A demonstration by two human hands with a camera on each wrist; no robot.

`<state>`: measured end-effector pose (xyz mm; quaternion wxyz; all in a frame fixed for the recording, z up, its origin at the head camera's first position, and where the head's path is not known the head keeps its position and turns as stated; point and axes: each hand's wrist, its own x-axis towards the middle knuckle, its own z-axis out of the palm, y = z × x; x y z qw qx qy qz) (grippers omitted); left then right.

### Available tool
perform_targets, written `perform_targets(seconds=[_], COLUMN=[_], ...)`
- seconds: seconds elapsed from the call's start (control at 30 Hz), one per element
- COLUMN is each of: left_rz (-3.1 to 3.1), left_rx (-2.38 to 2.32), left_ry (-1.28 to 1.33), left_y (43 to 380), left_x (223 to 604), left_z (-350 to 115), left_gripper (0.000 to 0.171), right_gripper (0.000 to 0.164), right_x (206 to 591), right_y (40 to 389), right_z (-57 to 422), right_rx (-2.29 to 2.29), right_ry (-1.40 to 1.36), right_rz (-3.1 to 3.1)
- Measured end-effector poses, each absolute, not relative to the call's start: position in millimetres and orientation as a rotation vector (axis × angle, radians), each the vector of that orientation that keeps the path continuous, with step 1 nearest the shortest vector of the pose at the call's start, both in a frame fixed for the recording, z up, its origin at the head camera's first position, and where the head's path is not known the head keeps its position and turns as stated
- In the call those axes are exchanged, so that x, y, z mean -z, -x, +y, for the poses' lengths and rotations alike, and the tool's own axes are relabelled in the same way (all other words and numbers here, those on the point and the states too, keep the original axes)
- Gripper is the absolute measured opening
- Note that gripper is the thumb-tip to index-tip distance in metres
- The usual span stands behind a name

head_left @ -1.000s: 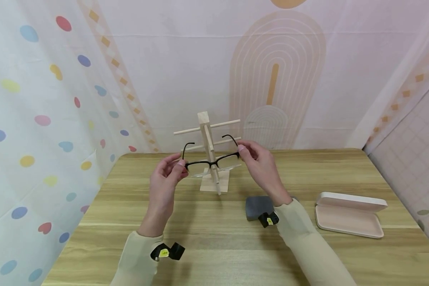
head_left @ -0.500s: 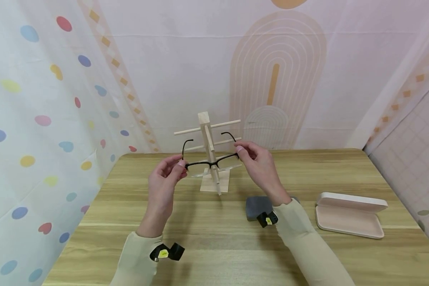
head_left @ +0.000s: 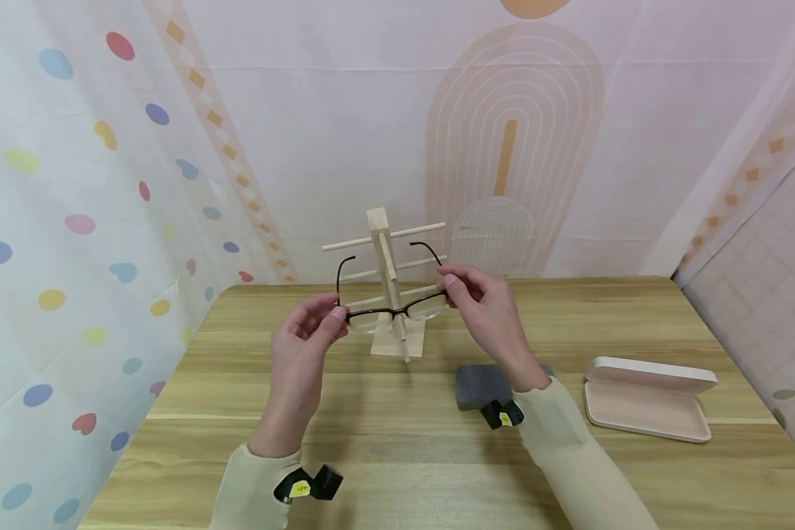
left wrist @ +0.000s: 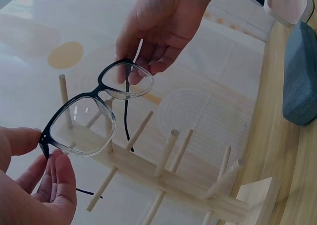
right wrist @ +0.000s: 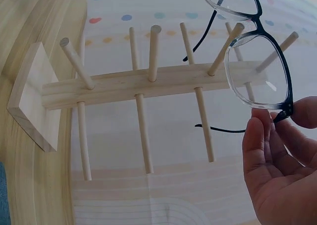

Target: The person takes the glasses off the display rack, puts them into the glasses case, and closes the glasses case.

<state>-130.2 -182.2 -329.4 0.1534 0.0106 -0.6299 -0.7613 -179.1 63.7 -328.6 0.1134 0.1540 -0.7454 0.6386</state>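
A pair of eyeglasses (head_left: 397, 313), black along the top with clear lower rims, is held in front of a wooden eyeglass stand (head_left: 377, 221) with several pegs. My left hand (head_left: 301, 350) pinches the left hinge corner between thumb and fingers, as the left wrist view shows at lower left. On the other side my right hand (head_left: 493, 316) pinches the right hinge corner. Both temples are unfolded and point back toward the stand. In the right wrist view the glasses (right wrist: 258, 24) overlap the upper pegs of the stand (right wrist: 119, 88), near its top end.
A closed grey-blue glasses case (head_left: 478, 385) lies on the wooden table (head_left: 397, 471), partly hidden behind my right wrist. Farther right sits an open white case (head_left: 645, 423) with a pale pink inside. A patterned curtain (head_left: 318, 132) hangs behind the table.
Both hands have lowered the front of the glasses slightly, while the temple tips sit a little higher, in the head view. The stand and both cases have not moved.
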Motion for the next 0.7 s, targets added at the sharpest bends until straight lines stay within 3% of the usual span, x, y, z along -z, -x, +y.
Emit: perform_targets(seconds=[0.7], left_rz=[-1.902], left_rx=[2.134], left_ry=[0.037], left_y=[97.7], left_x=[340.9], left_z=[-167.6], left_gripper=[0.028], right_gripper=[0.023], right_x=[336.8], right_y=[151.1], right_z=[87.9], right_rx=[-1.866], right_ry=[-0.489], right_rz=[-2.130])
